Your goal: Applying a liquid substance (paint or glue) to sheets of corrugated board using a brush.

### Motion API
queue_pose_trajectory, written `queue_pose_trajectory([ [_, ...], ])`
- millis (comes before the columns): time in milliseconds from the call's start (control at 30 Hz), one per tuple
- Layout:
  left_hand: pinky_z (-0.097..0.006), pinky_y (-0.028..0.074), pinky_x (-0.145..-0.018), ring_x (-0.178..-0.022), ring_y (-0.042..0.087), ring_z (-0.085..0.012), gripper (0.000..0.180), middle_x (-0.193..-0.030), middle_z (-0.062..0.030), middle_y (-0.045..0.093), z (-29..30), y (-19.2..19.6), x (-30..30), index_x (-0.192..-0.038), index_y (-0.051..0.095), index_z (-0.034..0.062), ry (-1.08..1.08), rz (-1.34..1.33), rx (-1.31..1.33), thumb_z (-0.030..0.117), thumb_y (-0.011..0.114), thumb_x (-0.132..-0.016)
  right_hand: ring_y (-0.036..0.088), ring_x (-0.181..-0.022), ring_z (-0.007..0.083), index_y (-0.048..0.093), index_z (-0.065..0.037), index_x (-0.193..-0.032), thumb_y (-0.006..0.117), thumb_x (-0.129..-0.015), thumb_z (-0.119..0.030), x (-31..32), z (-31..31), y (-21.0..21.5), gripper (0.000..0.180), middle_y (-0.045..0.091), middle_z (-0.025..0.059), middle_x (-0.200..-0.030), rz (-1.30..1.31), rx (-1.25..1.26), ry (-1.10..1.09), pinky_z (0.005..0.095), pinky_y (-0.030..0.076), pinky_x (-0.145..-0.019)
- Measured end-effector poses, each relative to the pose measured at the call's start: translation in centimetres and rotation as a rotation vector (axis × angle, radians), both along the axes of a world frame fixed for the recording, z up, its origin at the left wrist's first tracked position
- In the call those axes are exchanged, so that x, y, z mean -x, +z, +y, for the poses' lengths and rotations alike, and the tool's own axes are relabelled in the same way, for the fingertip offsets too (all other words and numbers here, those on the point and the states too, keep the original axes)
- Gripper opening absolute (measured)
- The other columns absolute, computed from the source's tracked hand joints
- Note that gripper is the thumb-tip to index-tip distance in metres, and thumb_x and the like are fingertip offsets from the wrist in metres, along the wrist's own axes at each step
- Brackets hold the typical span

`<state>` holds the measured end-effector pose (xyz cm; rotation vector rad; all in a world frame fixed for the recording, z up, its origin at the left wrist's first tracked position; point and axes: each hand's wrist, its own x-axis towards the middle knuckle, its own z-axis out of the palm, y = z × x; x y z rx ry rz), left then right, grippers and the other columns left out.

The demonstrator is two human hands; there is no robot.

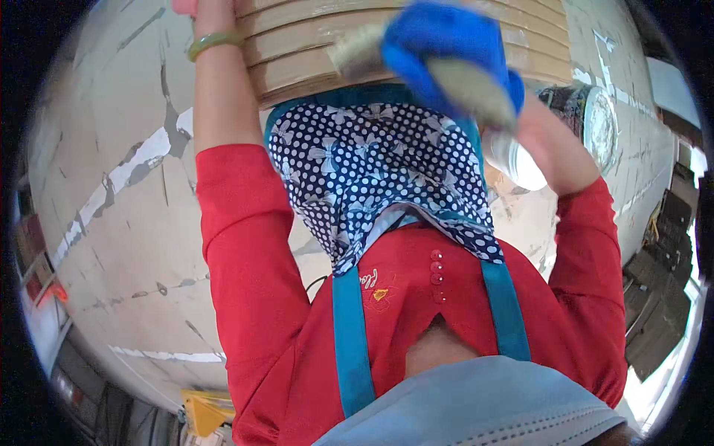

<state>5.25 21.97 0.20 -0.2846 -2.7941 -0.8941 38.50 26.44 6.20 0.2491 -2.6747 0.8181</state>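
My right hand point(446, 48), in a blue glove, is closed around a brush point(472, 93). The brush is smeared by motion; its pale wooden-looking handle shows below the glove and its yellowish end sticks out to the left. Beneath it lies a stack of light brown, board-like strips point(297, 44), edges toward me. My left hand point(212, 9) is at the top edge by the stack's left end, mostly cut off. Something pink shows at that hand, and a green bangle point(216, 43) circles the wrist. The left fingers are hidden.
Right of the stack are a white tub point(515, 160) and a clear-rimmed round container point(599, 130), partly behind my right forearm. The worn floor point(111, 245) has white stripes. A yellow metal object point(208, 412) stands at lower left; dark stacked items point(658, 297) line the right.
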Motion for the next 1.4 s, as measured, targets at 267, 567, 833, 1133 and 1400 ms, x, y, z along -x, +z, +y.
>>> queue_pose_trajectory([
  [267,-0.04,0.048,-0.084,-0.099,0.063,-0.032,0.067,-0.107,-0.0221,0.064,0.9,0.4,-1.1,-0.102,0.066,-0.0058,0.068,-0.069,0.048,0.055,0.05,-0.077,0.061,-0.066,0.0238,0.065,-0.005,-0.08,0.065,-0.08,-0.006,-5.7,4.9,-3.0,0.001,0.06,0.0108,-0.074,0.208,-0.064,-0.199,0.0322,0.049,-0.058],
  [567,-0.043,0.046,-0.088,-0.103,0.061,-0.0356,0.073,-0.11,-0.023,0.063,0.7,-0.4,-0.4,-0.106,0.064,-0.0061,0.084,-0.012,0.062,0.059,0.048,-0.079,0.054,-0.06,0.0115,0.064,-0.01,-0.082,0.065,-0.085,-0.022,-4.8,17.1,4.2,0.012,0.059,0.0001,-0.069,-0.003,0.61,-0.829,0.0284,0.045,-0.055],
  [833,-0.043,0.045,-0.089,-0.105,0.06,-0.0355,0.074,-0.111,-0.0227,0.063,0.2,-1.7,1.4,-0.107,0.063,-0.0066,0.113,0.004,0.089,0.061,0.047,-0.081,0.058,-0.066,0.012,0.066,-0.005,-0.085,0.057,-0.089,-0.025,-9.4,20.0,-6.3,0.022,0.06,0.0032,-0.074,0.308,0.514,-0.518,0.0268,0.048,-0.06],
  [1133,-0.038,0.045,-0.091,-0.1,0.06,-0.0283,0.077,-0.113,-0.0122,0.063,-5.1,-1.0,3.1,-0.124,0.054,0.0018,-0.61,-0.621,-0.654,0.066,0.048,-0.082,0.059,-0.075,0.017,0.066,-0.001,-0.087,0.061,-0.086,-0.006,-25.9,6.7,-10.9,0.007,0.063,0.0086,-0.082,0.386,0.522,-0.778,0.0294,0.046,-0.067],
  [1400,-0.041,0.05,-0.086,-0.097,0.061,-0.0261,0.049,-0.115,-0.0148,0.057,-29.5,-5.3,-1.7,-0.133,0.041,0.0039,-0.531,-0.849,-0.462,0.036,0.044,-0.096,0.059,-0.066,0.0163,0.065,-0.005,-0.091,0.067,-0.081,-0.018,-24.9,7.5,-29.8,0.015,0.065,0.006,-0.083,-0.127,1.331,-1.55,0.0287,0.049,-0.059],
])
